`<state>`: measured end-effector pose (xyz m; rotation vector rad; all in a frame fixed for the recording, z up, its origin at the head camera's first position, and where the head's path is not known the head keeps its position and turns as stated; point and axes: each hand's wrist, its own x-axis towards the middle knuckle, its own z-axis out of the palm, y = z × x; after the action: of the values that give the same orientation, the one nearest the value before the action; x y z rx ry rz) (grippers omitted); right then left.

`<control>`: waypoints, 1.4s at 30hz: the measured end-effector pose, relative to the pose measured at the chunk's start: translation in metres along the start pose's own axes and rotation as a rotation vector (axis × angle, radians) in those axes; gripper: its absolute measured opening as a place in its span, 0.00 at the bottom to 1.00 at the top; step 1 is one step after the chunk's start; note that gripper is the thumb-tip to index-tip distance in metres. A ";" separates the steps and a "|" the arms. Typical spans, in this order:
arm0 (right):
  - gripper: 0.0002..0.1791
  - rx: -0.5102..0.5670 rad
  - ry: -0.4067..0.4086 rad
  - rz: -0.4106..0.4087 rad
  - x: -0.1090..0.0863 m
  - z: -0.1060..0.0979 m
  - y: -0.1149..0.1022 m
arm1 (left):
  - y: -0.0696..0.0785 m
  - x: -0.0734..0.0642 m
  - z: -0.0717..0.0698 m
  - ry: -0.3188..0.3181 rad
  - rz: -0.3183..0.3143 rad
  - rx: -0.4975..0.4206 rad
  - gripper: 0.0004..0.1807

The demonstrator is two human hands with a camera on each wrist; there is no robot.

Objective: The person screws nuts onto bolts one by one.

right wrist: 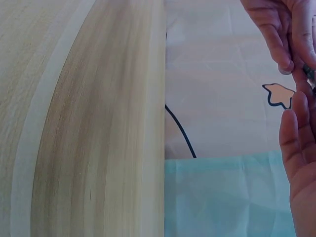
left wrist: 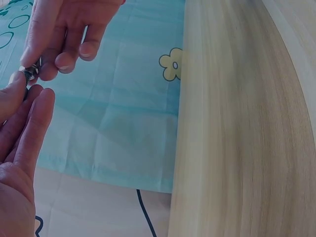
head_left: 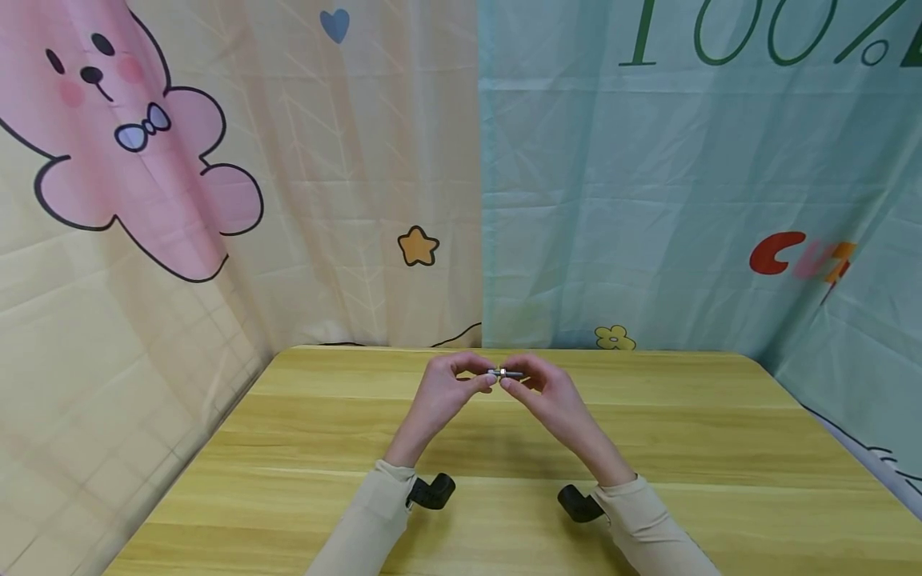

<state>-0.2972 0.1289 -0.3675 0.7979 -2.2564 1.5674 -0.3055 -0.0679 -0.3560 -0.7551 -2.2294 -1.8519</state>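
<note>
Above the far part of the table, both hands meet at a small metal bolt (head_left: 513, 374), held roughly level, with a brighter nut-like piece (head_left: 503, 373) around its middle. My left hand (head_left: 446, 392) pinches the left end between thumb and fingers. From the other side, thumb and fingers of my right hand (head_left: 553, 394) pinch the right end. In the left wrist view the bolt (left wrist: 28, 74) shows only partly between the fingertips of the two hands. The right wrist view catches just a dark bit of it at the frame's edge; fingers hide the rest.
A wooden table (head_left: 504, 512) lies under the hands. Behind it hangs a printed curtain (head_left: 619, 200), part beige and part teal, and more cloth closes off both sides. Each wrist carries a black camera mount (head_left: 434, 491).
</note>
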 end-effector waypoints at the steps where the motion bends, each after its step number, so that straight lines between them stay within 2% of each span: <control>1: 0.09 -0.003 0.002 0.011 0.000 0.000 0.000 | 0.000 0.000 0.000 -0.002 0.003 0.001 0.04; 12: 0.15 0.027 -0.017 0.141 0.000 0.000 -0.006 | 0.000 -0.001 0.001 -0.008 -0.014 0.026 0.03; 14: 0.15 0.035 -0.026 0.153 0.000 0.000 -0.013 | 0.000 -0.001 0.001 -0.003 -0.014 0.017 0.04; 20: 0.13 0.006 -0.033 0.066 -0.004 -0.004 -0.042 | -0.001 0.000 0.001 0.010 -0.014 0.003 0.04; 23: 0.11 -0.007 -0.022 0.032 -0.004 -0.003 -0.042 | -0.002 0.000 0.000 0.008 0.000 0.007 0.04; 31: 0.06 0.006 -0.015 0.081 -0.006 -0.002 -0.041 | -0.002 -0.001 0.001 0.000 -0.004 0.014 0.04; 37: 0.13 0.017 -0.035 0.131 -0.004 -0.002 -0.043 | -0.001 0.000 0.002 -0.002 -0.013 0.017 0.04; 42: 0.13 0.023 -0.030 0.134 -0.002 -0.001 -0.023 | -0.001 0.000 0.002 0.005 -0.027 0.001 0.05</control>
<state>-0.2827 0.1240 -0.3504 0.6941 -2.3615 1.6525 -0.3059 -0.0664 -0.3567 -0.7227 -2.2485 -1.8619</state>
